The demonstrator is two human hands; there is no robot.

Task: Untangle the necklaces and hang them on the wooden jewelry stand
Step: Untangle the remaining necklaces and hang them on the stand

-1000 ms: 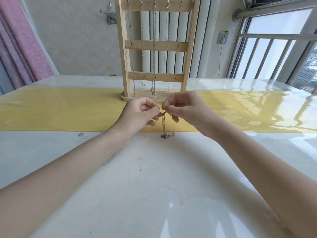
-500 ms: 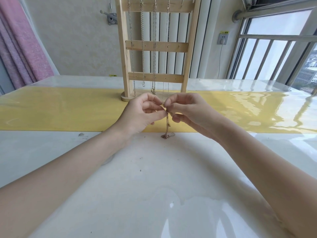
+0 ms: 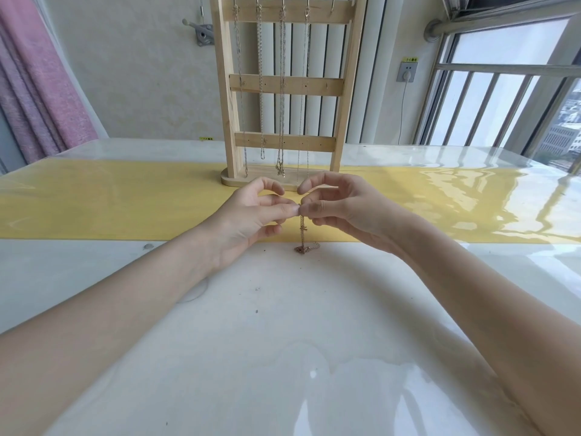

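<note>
A thin gold necklace [image 3: 303, 234] hangs in a doubled strand from my fingertips, its lower end bunched on the white table. My left hand [image 3: 251, 215] and my right hand [image 3: 339, 209] meet above it, each pinching the top of the chain between thumb and finger. Behind them stands the wooden jewelry stand [image 3: 284, 86], with several silver chains hanging from its top hooks; the rightmost hook looks bare.
A yellow runner [image 3: 110, 199] crosses the glossy white table [image 3: 251, 341] under the stand. A pink curtain [image 3: 41, 83] hangs at the left, and a barred window [image 3: 509, 99] is at the right.
Both hands have opened their free fingers and the pinch point has shifted slightly right. The chain's lower end stays bunched on the table.
</note>
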